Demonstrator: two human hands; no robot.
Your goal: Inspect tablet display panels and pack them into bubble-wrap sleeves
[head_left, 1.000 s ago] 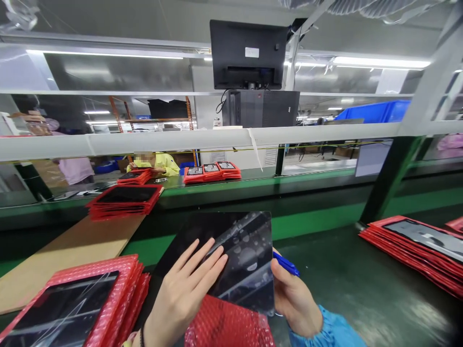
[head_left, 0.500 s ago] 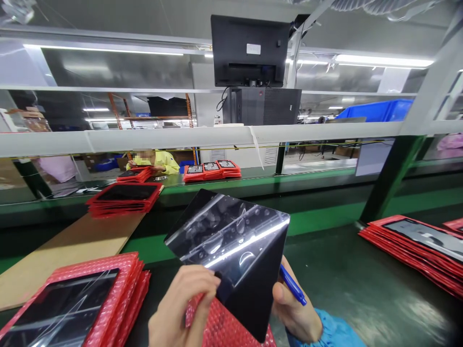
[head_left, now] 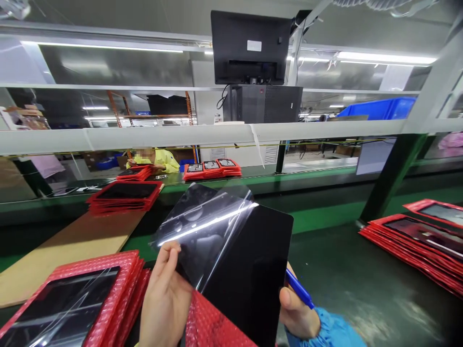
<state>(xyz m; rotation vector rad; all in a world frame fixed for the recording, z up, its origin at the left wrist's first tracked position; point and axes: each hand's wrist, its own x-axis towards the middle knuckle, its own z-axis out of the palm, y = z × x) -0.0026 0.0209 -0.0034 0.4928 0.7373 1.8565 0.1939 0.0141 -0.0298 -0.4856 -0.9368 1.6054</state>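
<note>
A black glass panel [head_left: 258, 250] is tilted up in front of me, with a clear film [head_left: 206, 231] partly lifted off its face and curling over its left part. My left hand [head_left: 168, 294] pinches the film's lower left edge. At the panel's right edge, my right hand [head_left: 298, 308] grips it and also has a blue pen [head_left: 299, 288] between its fingers. Red bubble wrap [head_left: 213, 323] lies below the panel.
Red bubble-wrap sleeves with a dark panel on top [head_left: 123, 299] are stacked at the lower left. Another stack [head_left: 125, 192] lies behind, on a brown board [head_left: 75, 241]. More red sleeves [head_left: 415, 241] lie right. Across the bench sits a person in yellow [head_left: 164, 160].
My left hand has moved left and up, pulling the film away from the panel's right part, which is now bare black. At the far right, a red-framed panel now shows above the stack.
</note>
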